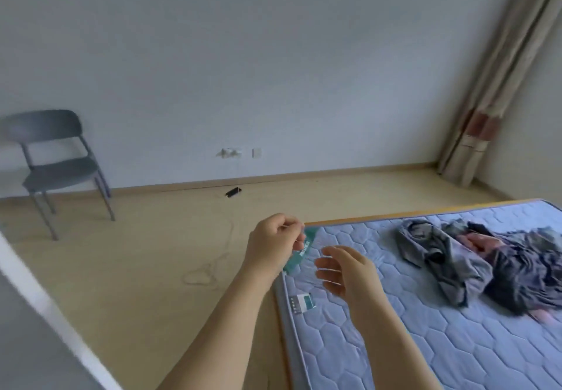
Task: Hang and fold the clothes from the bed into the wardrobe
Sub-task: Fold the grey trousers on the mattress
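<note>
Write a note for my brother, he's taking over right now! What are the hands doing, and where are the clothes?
Left hand: fingers curled, at the corner of the mattress; unclear if it pinches anything.
Right hand: open, holding nothing.
Clothes: crumpled pile on the mattress, neither hand on it.
Wardrobe: out of view.
Done: nothing visible.
Left: hang and fold every piece.

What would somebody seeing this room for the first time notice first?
Two bare hands are raised mid-frame at the near corner of the bed: the left hand with fingers curled, the right hand open. To the right, a crumpled pile of grey clothes lies on the pale blue quilted mattress. A grey chair stands by the wall at far left.
</note>
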The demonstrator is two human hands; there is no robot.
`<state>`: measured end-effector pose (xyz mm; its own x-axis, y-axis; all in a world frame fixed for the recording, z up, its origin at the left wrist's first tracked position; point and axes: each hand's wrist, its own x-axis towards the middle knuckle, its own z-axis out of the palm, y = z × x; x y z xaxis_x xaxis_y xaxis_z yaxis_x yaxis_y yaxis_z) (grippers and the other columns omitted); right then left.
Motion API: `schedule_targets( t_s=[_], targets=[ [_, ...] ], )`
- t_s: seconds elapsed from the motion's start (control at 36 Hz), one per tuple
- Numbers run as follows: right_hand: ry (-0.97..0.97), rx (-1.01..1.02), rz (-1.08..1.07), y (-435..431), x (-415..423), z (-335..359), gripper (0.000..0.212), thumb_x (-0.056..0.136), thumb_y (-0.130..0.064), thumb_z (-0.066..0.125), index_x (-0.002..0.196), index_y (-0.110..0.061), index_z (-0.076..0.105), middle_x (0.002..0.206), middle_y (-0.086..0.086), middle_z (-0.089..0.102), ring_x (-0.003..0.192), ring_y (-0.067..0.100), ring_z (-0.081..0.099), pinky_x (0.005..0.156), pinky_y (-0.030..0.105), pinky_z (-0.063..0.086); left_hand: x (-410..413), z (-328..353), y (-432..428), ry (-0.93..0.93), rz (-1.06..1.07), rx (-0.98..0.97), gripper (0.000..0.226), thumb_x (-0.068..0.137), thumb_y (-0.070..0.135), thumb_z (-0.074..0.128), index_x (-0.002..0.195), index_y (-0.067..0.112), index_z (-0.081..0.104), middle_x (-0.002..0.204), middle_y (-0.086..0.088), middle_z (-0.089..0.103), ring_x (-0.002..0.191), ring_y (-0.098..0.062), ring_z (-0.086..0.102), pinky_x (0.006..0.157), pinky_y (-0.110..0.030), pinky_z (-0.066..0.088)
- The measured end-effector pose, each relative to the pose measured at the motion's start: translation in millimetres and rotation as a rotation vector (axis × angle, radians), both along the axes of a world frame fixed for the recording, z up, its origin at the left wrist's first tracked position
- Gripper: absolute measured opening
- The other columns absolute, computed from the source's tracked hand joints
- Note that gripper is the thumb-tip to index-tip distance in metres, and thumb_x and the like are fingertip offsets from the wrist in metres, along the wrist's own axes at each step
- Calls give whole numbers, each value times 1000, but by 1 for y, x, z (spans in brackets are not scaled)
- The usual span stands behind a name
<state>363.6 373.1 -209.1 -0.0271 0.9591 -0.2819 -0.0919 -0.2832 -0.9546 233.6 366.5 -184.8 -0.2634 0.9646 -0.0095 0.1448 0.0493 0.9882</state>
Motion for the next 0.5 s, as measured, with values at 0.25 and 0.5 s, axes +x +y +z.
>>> schedule_targets(
  t_s=[0.25, 0.5],
  targets=[
    [8, -111, -253, 57, 92, -32, 15, 93, -9, 51, 83, -7, 62, 73, 9, 64, 63, 21, 58, 59, 27, 44, 94, -37, 95, -18, -266, -147, 24, 93, 11, 50, 72, 18, 60, 65, 0, 63, 55, -7, 60, 52, -17, 41],
    [1, -204, -528, 108, 150, -66, 15, 93, -9, 50, 82, -7, 61, 73, 9, 65, 66, 22, 59, 63, 30, 45, 158, -72, 187, 6, -516, -255, 23, 92, 10, 50, 73, 16, 60, 66, 0, 63, 51, -3, 60, 53, -21, 40]
  ],
)
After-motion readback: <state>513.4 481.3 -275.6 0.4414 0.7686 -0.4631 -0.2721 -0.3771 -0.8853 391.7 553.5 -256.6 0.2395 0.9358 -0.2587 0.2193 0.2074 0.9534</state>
